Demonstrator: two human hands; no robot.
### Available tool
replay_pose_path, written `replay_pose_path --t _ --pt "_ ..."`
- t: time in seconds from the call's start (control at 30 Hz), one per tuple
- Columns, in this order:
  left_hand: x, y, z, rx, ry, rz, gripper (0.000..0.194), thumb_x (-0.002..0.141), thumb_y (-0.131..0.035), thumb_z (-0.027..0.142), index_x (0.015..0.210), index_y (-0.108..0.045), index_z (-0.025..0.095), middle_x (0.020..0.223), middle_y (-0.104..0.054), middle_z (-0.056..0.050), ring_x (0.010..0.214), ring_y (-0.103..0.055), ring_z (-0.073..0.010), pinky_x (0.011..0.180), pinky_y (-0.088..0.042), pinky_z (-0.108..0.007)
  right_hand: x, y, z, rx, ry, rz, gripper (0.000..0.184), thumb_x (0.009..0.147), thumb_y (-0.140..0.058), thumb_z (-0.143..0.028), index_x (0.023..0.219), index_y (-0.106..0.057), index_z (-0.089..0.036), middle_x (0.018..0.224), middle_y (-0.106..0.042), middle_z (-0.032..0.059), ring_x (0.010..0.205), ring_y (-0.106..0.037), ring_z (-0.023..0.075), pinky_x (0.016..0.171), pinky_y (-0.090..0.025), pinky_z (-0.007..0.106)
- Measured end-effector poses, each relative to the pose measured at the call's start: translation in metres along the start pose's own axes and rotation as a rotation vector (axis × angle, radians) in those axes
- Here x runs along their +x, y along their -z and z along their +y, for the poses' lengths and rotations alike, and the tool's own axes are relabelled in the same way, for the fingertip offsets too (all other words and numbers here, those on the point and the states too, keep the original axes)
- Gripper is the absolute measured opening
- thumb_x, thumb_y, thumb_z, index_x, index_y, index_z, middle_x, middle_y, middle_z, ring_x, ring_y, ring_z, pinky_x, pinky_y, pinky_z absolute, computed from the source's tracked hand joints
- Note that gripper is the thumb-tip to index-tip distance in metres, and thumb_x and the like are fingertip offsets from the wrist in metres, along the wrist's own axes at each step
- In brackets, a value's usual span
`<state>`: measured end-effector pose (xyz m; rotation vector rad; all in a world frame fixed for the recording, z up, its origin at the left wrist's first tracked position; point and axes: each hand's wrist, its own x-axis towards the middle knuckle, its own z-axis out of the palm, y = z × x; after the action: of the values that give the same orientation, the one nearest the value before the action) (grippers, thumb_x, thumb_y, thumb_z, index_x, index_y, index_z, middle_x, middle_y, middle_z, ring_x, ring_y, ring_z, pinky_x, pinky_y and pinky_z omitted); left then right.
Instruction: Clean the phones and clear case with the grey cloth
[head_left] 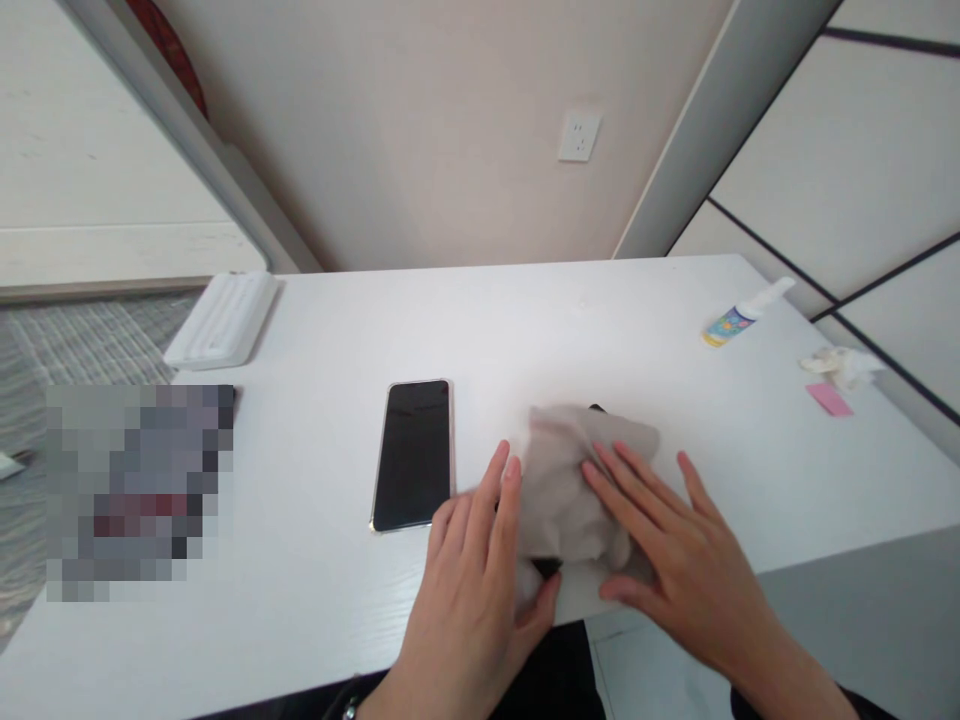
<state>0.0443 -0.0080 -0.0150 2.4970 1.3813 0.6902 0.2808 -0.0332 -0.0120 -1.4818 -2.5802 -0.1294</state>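
A crumpled grey cloth (574,485) lies near the table's front edge over a dark object (546,567). Only black bits of that object show at the cloth's edges, so its kind is hidden. My right hand (675,545) lies flat on the cloth, fingers spread. At the left side of the cloth is my left hand (472,580), its fingers stretched out and its thumb by the exposed black corner. Whether it grips the object I cannot see. Just left of the cloth, a phone (414,455) with a dark screen and clear case lies face up.
On the white table (315,430), a white ridged case (223,320) sits at the back left and a blurred-out item (150,480) at the left edge. A small spray bottle (742,315), a crumpled tissue (844,367) and a pink slip (829,399) lie at the right.
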Motion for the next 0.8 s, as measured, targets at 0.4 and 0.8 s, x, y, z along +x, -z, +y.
replay_pose_path --t 0.4,0.8 --pt "-0.003 0.005 0.0 -0.068 0.048 -0.046 0.106 0.091 -0.075 0.027 0.17 -0.006 0.016 0.17 -0.035 -0.021 0.144 -0.047 -0.0376 0.113 -0.045 -0.05 -0.005 0.0 0.008 0.075 0.103 -0.004 0.108 0.091 -0.037 -0.092 0.164 -0.035 -0.012 0.167 -0.04 0.0137 0.159 -0.031 0.0345 0.132 -0.005 0.055" --pt "-0.005 0.002 0.0 -0.031 0.026 -0.018 0.098 0.093 -0.07 0.025 0.169 -0.009 0.013 0.171 -0.033 -0.021 0.145 -0.046 -0.0387 0.112 -0.047 -0.049 0.008 0.006 0.013 0.134 0.191 -0.084 0.104 0.092 -0.032 -0.092 0.167 -0.029 -0.021 0.168 -0.041 0.0078 0.156 -0.038 0.0288 0.129 -0.022 0.052"
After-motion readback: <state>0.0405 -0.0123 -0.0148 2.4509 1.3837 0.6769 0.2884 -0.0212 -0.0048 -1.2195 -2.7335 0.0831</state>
